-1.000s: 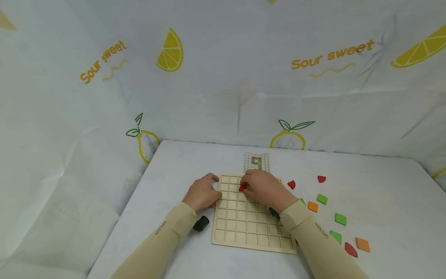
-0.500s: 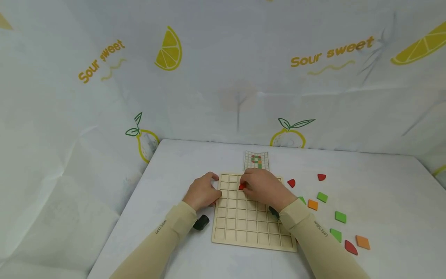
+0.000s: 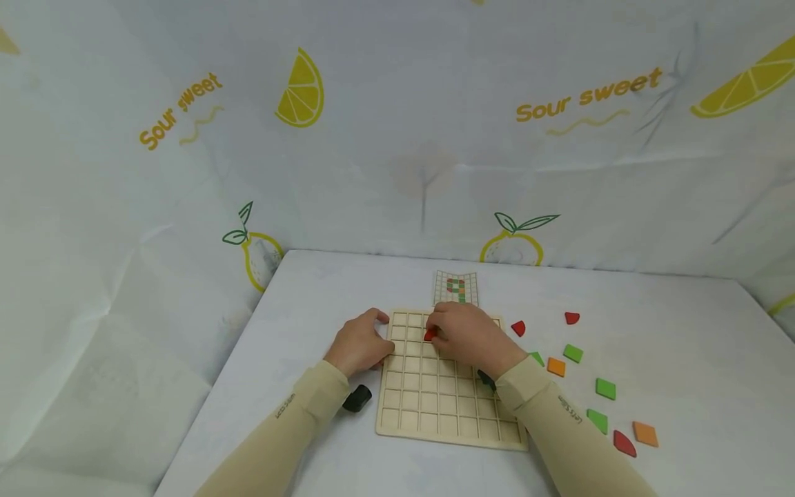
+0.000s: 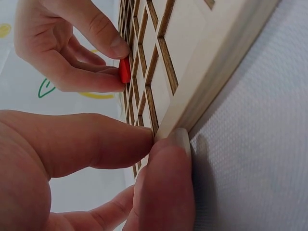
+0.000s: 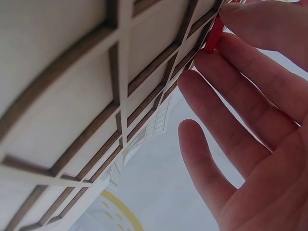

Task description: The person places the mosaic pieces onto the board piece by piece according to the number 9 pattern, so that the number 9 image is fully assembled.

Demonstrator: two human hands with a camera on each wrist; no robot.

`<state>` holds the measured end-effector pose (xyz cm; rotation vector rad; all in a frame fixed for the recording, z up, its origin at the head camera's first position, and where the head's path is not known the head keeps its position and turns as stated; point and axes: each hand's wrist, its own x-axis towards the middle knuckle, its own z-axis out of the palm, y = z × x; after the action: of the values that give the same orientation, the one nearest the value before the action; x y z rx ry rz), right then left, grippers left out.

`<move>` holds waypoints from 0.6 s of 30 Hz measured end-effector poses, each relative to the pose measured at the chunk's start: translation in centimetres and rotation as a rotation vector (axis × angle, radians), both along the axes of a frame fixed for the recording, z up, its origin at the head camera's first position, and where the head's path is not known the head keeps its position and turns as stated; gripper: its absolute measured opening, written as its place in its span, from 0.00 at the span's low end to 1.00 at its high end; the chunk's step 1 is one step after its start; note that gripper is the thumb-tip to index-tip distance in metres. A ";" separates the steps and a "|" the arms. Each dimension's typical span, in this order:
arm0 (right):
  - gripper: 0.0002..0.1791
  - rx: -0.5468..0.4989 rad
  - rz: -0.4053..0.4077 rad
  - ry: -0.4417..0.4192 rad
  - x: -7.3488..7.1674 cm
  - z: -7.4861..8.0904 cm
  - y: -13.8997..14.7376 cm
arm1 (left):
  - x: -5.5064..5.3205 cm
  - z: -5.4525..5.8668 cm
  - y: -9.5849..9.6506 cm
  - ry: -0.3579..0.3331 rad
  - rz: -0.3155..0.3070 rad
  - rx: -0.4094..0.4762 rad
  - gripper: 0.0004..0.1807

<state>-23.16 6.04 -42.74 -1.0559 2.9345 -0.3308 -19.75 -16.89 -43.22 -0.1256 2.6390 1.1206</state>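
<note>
A square wooden grid board [image 3: 428, 404] lies on the white table, its squares bounded by raised ridges. At its left edge, my left hand [image 3: 359, 343] pinches the rim between thumb and finger, plainest in the left wrist view. My right hand [image 3: 473, 337] reaches over the upper part of the board and holds a small red curved-edged piece [image 3: 430, 335] between thumb and fingertips. In the right wrist view this red piece [image 5: 215, 36] stands on edge against the grid, the other fingers spread beside it. My right hand hides the board's upper right squares.
A folded pattern card [image 3: 456, 286] stands behind the board. Loose pieces are scattered right of it: red ones [image 3: 572, 318], green ones [image 3: 605, 388] and orange ones [image 3: 556, 366]. A black object [image 3: 357, 398] is by my left wrist. Printed cloth hangs behind the table.
Both hands keep almost the same place over the last second, the right with the red piece at the same spot on the board. Only the head view shifts slightly.
</note>
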 end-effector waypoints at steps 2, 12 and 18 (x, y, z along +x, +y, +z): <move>0.06 -0.003 0.006 0.001 0.0 0.0 0.0 | 0.1 0.0 0.0 -0.002 0.001 0.001 0.30; 0.05 -0.007 0.015 0.035 0.1 -0.1 0.0 | 0.1 0.0 0.0 0.005 -0.004 -0.003 0.30; 0.07 0.001 0.013 0.034 0.0 -0.1 0.0 | 0.1 0.1 0.0 0.010 -0.008 -0.004 0.30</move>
<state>-23.15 6.02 -42.87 -1.0906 2.9562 -0.3140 -19.67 -16.88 -43.10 -0.1101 2.6477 1.1165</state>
